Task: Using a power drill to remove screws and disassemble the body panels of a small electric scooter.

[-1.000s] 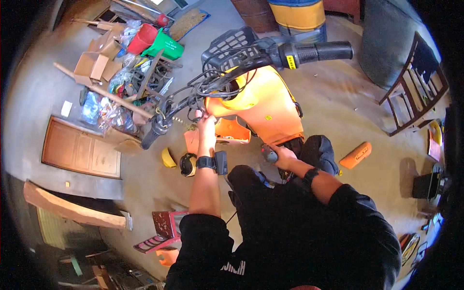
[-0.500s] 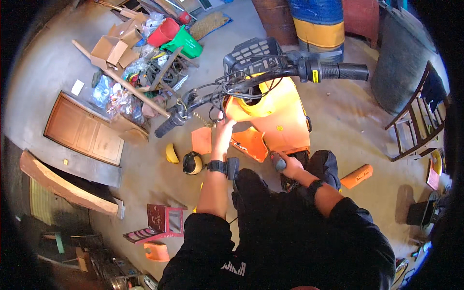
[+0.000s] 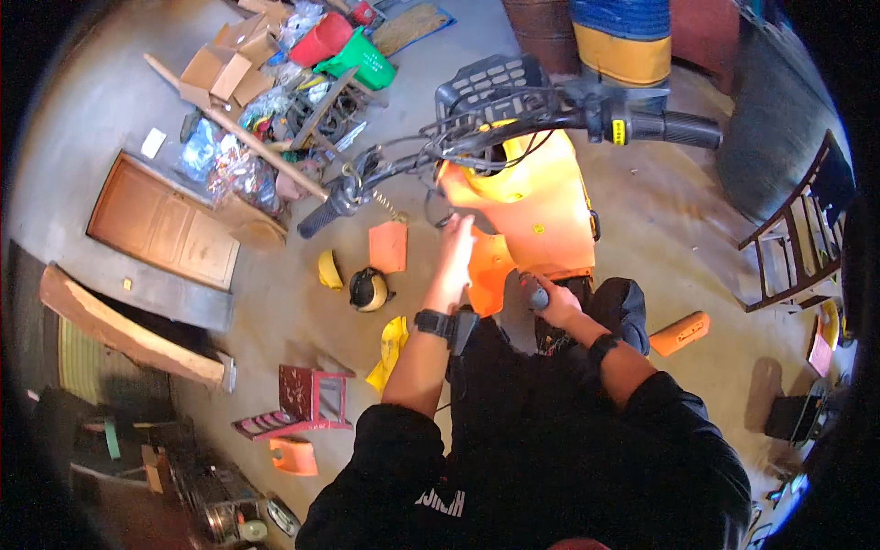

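Observation:
I sit or crouch at an orange-and-yellow scooter body point(image 3: 550, 229) with black handlebars point(image 3: 663, 128), loose cables and a dark slotted front rack point(image 3: 489, 78). My left hand point(image 3: 455, 255) is closed on the edge of a loose orange panel point(image 3: 489, 280), below the handlebar; its fingertips are hard to make out. My right hand point(image 3: 555, 303) grips a grey-and-black power driver point(image 3: 534, 291) beside that panel, low on the body near my knee. Loose orange panels point(image 3: 388, 247) point(image 3: 678, 332), a yellow piece point(image 3: 390, 353) and a black-and-cream helmet point(image 3: 368, 290) lie on the floor around me.
A red chair point(image 3: 302, 394) is at lower left, a dark wooden chair point(image 3: 796, 234) at right. Metal drums point(image 3: 620, 41) stand behind the scooter. Cardboard boxes point(image 3: 211, 73), buckets point(image 3: 353, 61), bags and poles are piled at upper left, near a wooden door panel point(image 3: 160, 234).
My left hand has come down from under the handlebar with the orange panel, which now stands more upright between my hands. The right hand keeps the driver. My view has shifted slightly.

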{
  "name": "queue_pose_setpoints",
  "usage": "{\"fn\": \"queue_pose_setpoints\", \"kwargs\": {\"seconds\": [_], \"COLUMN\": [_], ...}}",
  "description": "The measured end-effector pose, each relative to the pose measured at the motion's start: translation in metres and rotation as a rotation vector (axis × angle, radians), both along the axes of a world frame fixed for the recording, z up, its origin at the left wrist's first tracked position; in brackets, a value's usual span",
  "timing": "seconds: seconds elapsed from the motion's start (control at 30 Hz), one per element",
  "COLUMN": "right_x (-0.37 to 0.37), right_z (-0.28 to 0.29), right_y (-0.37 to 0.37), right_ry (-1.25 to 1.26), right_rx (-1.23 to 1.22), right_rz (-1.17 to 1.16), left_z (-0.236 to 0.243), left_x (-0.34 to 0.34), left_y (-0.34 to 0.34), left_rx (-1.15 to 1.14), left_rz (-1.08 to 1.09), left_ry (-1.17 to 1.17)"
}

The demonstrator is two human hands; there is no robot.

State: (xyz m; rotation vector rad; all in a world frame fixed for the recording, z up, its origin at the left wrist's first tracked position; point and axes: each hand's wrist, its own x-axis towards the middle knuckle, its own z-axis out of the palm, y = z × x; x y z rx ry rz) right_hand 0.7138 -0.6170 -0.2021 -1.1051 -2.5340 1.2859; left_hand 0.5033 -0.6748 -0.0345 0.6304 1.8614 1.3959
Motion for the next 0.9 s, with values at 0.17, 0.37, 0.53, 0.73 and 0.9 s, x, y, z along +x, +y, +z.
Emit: {"fn": "queue_pose_setpoints", "kwargs": {"seconds": [0.17, 0.37, 0.53, 0.73, 0.9], "right_x": [-0.001, 0.002, 0.005, 0.001, 0.003], "right_z": [0.007, 0.021, 0.013, 0.01, 0.007], "right_y": [-0.001, -0.002, -0.003, -0.003, 0.0], "right_ry": [-0.017, 0.014, 0.075, 0.055, 0.063], "right_rx": [-0.007, -0.037, -0.002, 0.008, 0.003], "right_rz": [-0.015, -0.049, -0.055, -0.055, -0.026], "left_z": [0.038, 0.061, 0.045, 0.05, 0.065], "left_x": [0.049, 0.054, 0.045, 0.045, 0.055], "left_y": [0.025, 0.058, 0.058, 0.052, 0.042], "left_rx": [0.438, 0.426, 0.526, 0.536, 0.567], "left_rz": [-0.042, 0.07, 0.032, -0.151, -0.09], "left_ry": [-0.741, -0.647, -0.593, -0.146, -0.599]}}
